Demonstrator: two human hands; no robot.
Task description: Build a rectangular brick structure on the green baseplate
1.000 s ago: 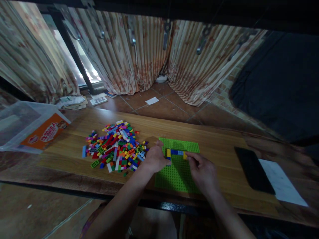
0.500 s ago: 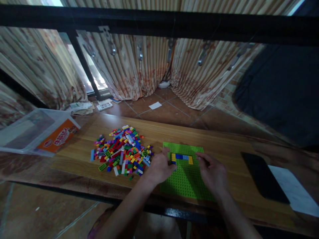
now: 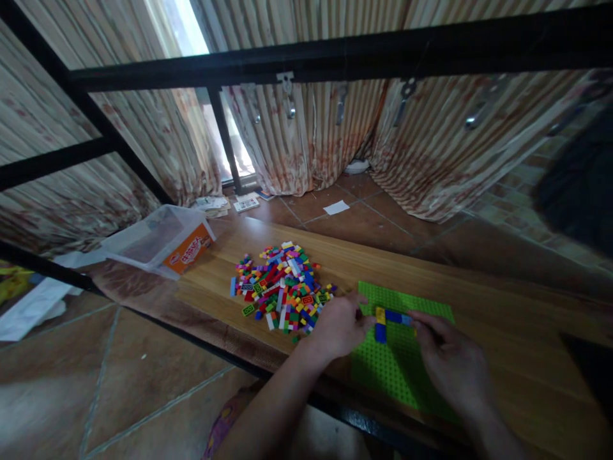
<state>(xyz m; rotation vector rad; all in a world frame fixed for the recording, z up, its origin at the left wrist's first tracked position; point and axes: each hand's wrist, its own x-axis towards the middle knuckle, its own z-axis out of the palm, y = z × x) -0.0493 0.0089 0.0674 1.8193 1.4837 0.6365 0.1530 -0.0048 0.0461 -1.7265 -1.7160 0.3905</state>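
A green baseplate (image 3: 390, 364) lies on the wooden board. On it a row of toy bricks runs sideways: a yellow brick (image 3: 380, 314) at the left end, dark blue and light blue ones along it, and a blue brick (image 3: 380, 333) in front of the yellow one. My left hand (image 3: 338, 327) is at the plate's left edge, thumb and forefinger apart beside the row, holding nothing that shows. At the row's right end my right hand (image 3: 453, 361) pinches a yellow brick, mostly hidden by its fingers.
A pile of loose coloured bricks (image 3: 282, 287) lies left of the plate. Beyond it stands a clear plastic box (image 3: 143, 239) with an orange label. A dark flat object (image 3: 589, 367) is at the right edge. A black metal bar (image 3: 335, 57) crosses before the curtains.
The view has swung left, so everything appears farther right. My right hand has come onto the right end of the row, covering the yellow brick there. My left hand stays beside the row.
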